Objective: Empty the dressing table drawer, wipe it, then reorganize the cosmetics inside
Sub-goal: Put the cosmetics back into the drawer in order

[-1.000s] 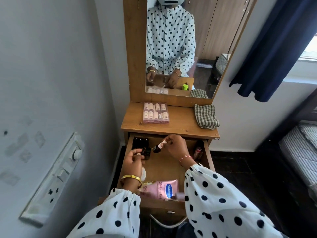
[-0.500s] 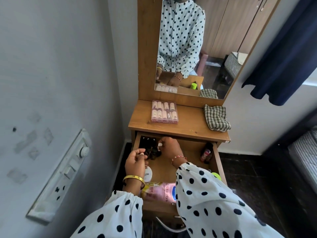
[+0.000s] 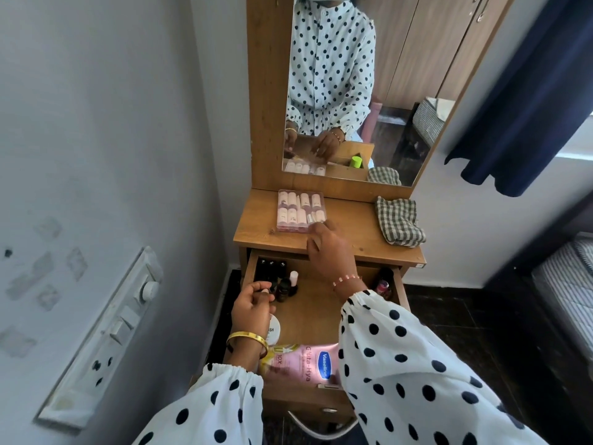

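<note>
Hidden or unclear first. The drawer (image 3: pixel 321 316) stands pulled out below the dressing table top (image 3: pixel 353 239); its near end is covered by both polka-dot sleeves, and its right back corner sits in shadow, where one dark bottle with a pink label (image 3: pixel 382 285) shows, type unreadable. A round white jar (image 3: pixel 274 330) lies mostly under the left wrist (only the letters "SH" show). The dark bottles (image 3: pixel 272 268) in the left back corner are too dim to count surely.

Left hand (image 3: pixel 253 311): over the drawer's left side, fingers curled inward and nearly closed, tips pinching something small and pale; cannot tell what it is.

Right hand (image 3: pixel 330 252): reaching over the tabletop, fingers loosely bent, tips touching the near right corner of the clear case of pink tubes (image 3: pixel 300 215). Whether it grips the case cannot be told.

In the drawer: a pink-capped bottle (image 3: pixel 293 279) upright beside a dark one (image 3: pixel 284 289), and a pink Vaseline pouch (image 3: pixel 308 364) lying flat at the near end. A checked cloth (image 3: pixel 399 221) lies bunched on the top's right side.
</note>
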Action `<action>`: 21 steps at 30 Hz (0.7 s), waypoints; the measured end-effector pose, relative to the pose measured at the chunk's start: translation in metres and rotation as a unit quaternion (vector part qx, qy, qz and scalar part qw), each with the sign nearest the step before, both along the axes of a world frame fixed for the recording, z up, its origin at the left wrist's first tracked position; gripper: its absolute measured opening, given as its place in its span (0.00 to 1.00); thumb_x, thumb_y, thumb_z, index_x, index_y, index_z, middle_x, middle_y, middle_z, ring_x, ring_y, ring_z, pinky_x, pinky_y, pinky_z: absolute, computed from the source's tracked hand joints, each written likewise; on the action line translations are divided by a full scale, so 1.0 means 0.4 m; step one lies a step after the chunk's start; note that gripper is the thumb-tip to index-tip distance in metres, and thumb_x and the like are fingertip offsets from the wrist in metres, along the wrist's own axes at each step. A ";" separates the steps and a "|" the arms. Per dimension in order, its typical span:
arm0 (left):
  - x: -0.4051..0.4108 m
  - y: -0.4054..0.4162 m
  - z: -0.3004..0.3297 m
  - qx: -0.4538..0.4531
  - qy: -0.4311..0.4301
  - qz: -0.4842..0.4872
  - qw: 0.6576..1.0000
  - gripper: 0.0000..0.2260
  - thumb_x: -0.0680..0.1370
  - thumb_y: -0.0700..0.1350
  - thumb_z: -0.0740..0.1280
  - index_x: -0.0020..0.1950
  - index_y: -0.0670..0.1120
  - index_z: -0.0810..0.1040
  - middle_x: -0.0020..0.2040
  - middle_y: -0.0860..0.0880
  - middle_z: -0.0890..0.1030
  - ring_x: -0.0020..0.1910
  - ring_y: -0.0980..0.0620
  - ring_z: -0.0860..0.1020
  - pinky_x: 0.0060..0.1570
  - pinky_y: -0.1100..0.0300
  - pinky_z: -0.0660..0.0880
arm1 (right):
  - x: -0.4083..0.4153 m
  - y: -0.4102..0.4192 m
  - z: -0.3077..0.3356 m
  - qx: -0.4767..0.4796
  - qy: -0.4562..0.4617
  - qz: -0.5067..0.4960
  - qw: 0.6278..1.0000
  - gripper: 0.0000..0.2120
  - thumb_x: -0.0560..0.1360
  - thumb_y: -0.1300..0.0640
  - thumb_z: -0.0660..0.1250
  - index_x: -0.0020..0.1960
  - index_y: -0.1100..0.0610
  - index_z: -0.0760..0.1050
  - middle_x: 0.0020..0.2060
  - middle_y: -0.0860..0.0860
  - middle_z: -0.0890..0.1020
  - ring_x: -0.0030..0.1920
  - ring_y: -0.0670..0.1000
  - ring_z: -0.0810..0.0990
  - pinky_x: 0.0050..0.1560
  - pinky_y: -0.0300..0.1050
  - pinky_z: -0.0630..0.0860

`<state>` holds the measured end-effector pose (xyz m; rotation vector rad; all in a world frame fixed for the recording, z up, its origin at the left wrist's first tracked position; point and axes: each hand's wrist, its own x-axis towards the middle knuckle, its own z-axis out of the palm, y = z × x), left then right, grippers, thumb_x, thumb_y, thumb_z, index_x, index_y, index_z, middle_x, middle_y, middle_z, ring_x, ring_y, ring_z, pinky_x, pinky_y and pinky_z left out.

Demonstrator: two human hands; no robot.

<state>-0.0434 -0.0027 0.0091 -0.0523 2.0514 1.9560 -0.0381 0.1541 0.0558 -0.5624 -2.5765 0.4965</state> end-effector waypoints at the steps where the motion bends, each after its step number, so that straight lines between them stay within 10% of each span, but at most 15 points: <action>1: 0.000 0.000 -0.001 -0.004 0.002 -0.002 1.000 0.07 0.78 0.36 0.59 0.47 0.45 0.76 0.36 0.49 0.77 0.33 0.52 0.75 0.33 0.63 0.72 | -0.014 0.005 0.007 0.034 -0.029 0.005 0.999 0.17 0.77 0.57 0.60 0.66 0.57 0.69 0.64 0.56 0.72 0.63 0.54 0.70 0.62 0.47 0.72; 5: 0.003 -0.003 -0.004 -0.017 0.011 -0.007 1.000 0.07 0.78 0.37 0.60 0.48 0.45 0.76 0.37 0.50 0.78 0.34 0.52 0.75 0.33 0.64 0.72 | -0.039 0.029 -0.010 0.091 -0.161 0.003 0.983 0.25 0.79 0.49 0.57 0.74 0.52 0.56 0.74 0.56 0.59 0.73 0.58 0.58 0.71 0.54 0.60; 12: -0.001 -0.002 -0.015 -0.031 0.020 -0.018 0.999 0.07 0.78 0.37 0.60 0.48 0.45 0.76 0.35 0.49 0.78 0.32 0.52 0.75 0.32 0.63 0.72 | 0.029 0.037 -0.047 0.092 -0.150 -0.009 0.984 0.24 0.79 0.50 0.58 0.73 0.52 0.59 0.72 0.57 0.62 0.68 0.60 0.65 0.68 0.54 0.65; 17: -0.003 0.000 -0.017 -0.035 0.015 -0.018 0.999 0.07 0.78 0.37 0.60 0.50 0.45 0.76 0.36 0.49 0.78 0.33 0.52 0.75 0.33 0.63 0.72 | 0.080 0.037 -0.056 0.281 -0.078 -0.048 0.955 0.17 0.63 0.58 0.77 0.51 0.58 0.78 0.45 0.57 0.81 0.41 0.58 0.81 0.41 0.50 0.79; 21: 0.005 -0.003 -0.016 -0.043 0.015 -0.044 0.998 0.06 0.78 0.37 0.59 0.50 0.44 0.75 0.34 0.49 0.77 0.32 0.53 0.75 0.33 0.64 0.72 | 0.097 0.050 -0.043 0.341 -0.054 -0.022 0.938 0.15 0.61 0.57 0.78 0.46 0.57 0.80 0.45 0.56 0.83 0.38 0.55 0.81 0.31 0.46 0.78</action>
